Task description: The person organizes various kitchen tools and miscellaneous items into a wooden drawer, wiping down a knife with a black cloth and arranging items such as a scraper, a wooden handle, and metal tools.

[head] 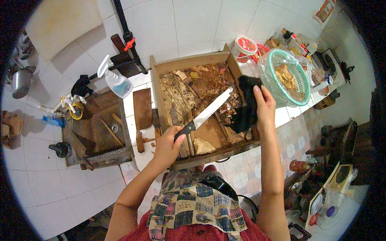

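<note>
My left hand (167,147) is closed around the black handle of a long kitchen knife (212,107). The blade slants up to the right over a dirty wooden drawer (193,58) on the counter, and its tip looks uneven. From my right hand (266,110) hangs a black cloth (248,104), pinched at its upper right edge over the drawer's right side. Inside the drawer lie brown debris (208,75), thin sticks and a crumpled piece of paper (203,146). The cloth hides part of the drawer's right wall.
Left of the drawer lie a brown-stained cleaver (143,108) and a spray bottle (117,81). Beyond them is a grimy sink (96,129) with sticks in it. At right stand a lidded tub (245,48) and a green plastic basket (304,96) in clear plastic.
</note>
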The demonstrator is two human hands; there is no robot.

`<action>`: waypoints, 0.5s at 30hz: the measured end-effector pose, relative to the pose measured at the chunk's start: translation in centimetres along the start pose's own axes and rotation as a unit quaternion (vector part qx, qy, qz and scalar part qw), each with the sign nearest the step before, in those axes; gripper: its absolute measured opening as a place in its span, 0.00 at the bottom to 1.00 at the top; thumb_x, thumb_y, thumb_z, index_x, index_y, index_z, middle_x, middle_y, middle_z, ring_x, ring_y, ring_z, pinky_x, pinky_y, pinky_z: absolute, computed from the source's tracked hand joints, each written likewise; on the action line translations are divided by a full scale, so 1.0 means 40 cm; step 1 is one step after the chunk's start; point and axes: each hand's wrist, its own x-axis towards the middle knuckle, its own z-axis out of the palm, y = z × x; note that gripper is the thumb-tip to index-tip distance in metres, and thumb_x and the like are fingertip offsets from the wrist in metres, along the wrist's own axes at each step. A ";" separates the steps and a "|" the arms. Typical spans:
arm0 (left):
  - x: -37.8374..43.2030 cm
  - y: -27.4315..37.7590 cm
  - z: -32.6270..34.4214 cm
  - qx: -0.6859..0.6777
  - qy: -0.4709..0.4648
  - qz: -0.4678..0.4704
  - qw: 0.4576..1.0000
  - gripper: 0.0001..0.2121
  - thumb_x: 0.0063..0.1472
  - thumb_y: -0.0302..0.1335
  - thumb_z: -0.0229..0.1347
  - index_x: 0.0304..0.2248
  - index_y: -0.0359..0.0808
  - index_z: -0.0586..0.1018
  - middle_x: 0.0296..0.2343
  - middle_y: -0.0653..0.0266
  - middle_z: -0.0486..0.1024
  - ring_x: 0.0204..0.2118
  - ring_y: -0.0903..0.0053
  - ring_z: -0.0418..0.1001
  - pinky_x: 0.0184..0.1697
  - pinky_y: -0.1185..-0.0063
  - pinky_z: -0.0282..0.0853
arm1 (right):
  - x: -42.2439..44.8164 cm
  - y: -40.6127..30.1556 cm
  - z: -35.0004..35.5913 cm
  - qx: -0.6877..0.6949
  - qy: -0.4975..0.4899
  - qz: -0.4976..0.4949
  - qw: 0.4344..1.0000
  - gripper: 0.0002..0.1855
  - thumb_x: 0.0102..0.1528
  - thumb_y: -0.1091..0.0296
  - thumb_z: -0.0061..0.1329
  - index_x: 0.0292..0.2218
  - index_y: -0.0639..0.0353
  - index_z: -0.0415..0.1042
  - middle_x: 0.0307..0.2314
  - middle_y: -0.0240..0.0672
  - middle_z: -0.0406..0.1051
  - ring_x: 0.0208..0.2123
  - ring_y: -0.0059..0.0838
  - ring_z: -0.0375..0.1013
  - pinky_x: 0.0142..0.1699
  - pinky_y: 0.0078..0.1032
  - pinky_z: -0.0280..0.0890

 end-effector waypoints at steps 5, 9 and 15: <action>0.022 0.018 0.008 -0.278 -0.119 -0.144 0.942 0.15 0.61 0.27 0.41 0.46 0.33 0.56 0.26 0.61 0.69 0.14 0.83 0.66 0.16 0.88 0.59 | -0.133 -0.016 0.069 -0.148 -0.014 -0.235 0.960 0.14 0.49 0.72 0.49 0.39 0.66 0.68 0.34 0.39 0.70 0.35 0.27 0.69 0.42 0.22 0.62; 0.034 0.056 0.006 -0.341 -0.107 -0.159 0.920 0.16 0.60 0.28 0.42 0.47 0.32 0.59 0.24 0.64 0.68 0.12 0.87 0.59 0.14 0.88 0.54 | -0.210 0.034 0.138 -0.240 -0.143 -0.266 0.923 0.15 0.49 0.73 0.48 0.41 0.57 0.69 0.36 0.45 0.67 0.35 0.40 0.70 0.40 0.27 0.64; 0.072 0.077 -0.002 -0.408 -0.038 -0.156 0.899 0.18 0.62 0.36 0.39 0.45 0.31 0.65 0.20 0.69 0.65 0.11 0.90 0.56 0.13 0.88 0.52 | -0.254 0.095 0.177 -0.222 -0.161 -0.253 0.928 0.14 0.48 0.77 0.46 0.39 0.58 0.70 0.32 0.45 0.67 0.33 0.44 0.69 0.36 0.30 0.65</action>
